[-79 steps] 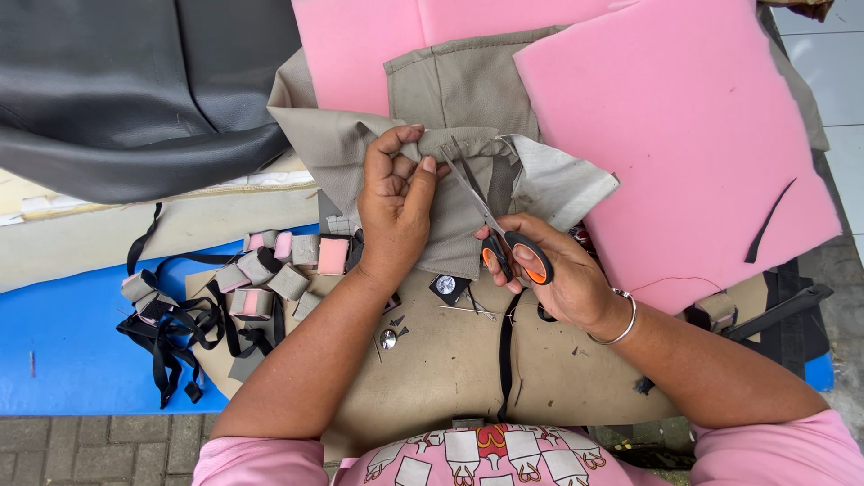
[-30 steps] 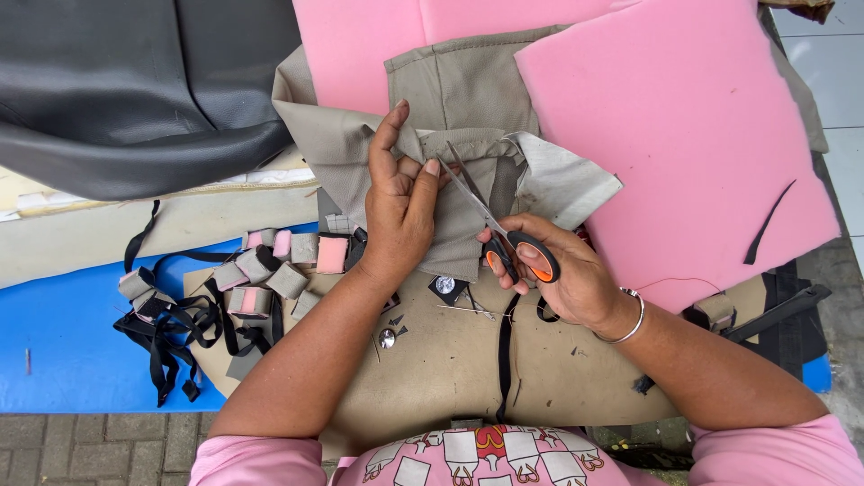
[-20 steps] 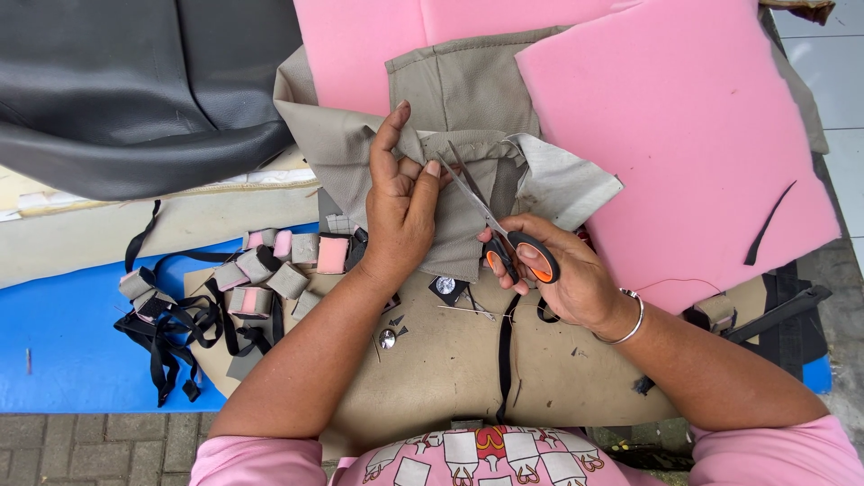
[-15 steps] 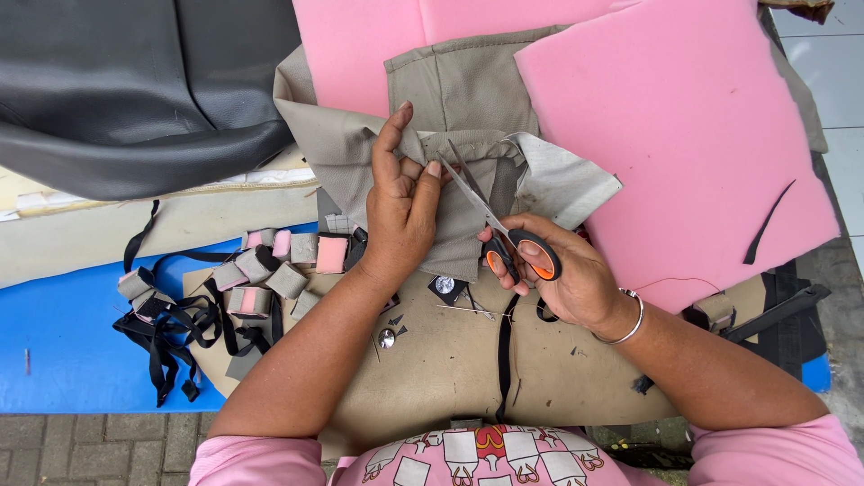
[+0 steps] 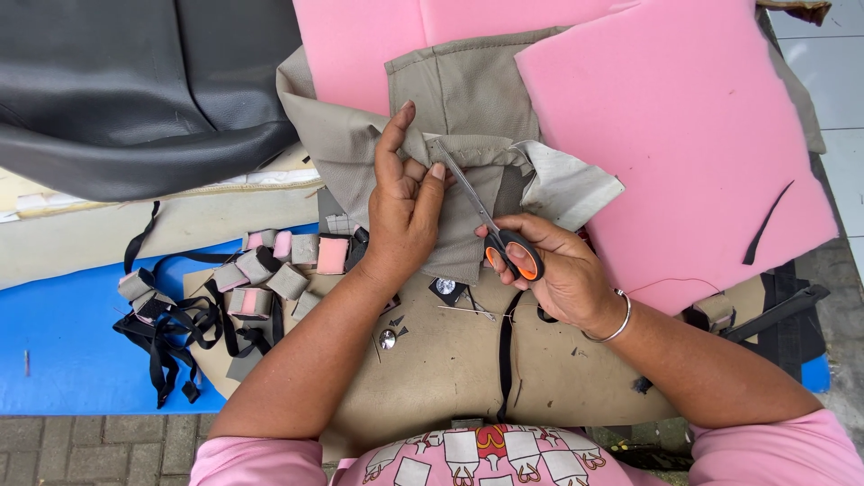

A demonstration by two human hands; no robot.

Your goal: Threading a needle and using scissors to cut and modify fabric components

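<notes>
Cluttered workbench (image 5: pixel 81 360) with pink foam (image 5: pixel 684 135) far right. Left hand (image 5: pixel 405 202) pinching beige fabric (image 5: pixel 468 99) mid-bench; right hand (image 5: pixel 549 270) clamped on orange-handled scissors (image 5: pixel 490 225), blades at the fold. Best kept taut, snipped in short bites, fingertips clear.

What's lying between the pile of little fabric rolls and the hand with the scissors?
In the head view, the left hand gripping the beige fabric lies between the fabric rolls and the right hand.
</notes>
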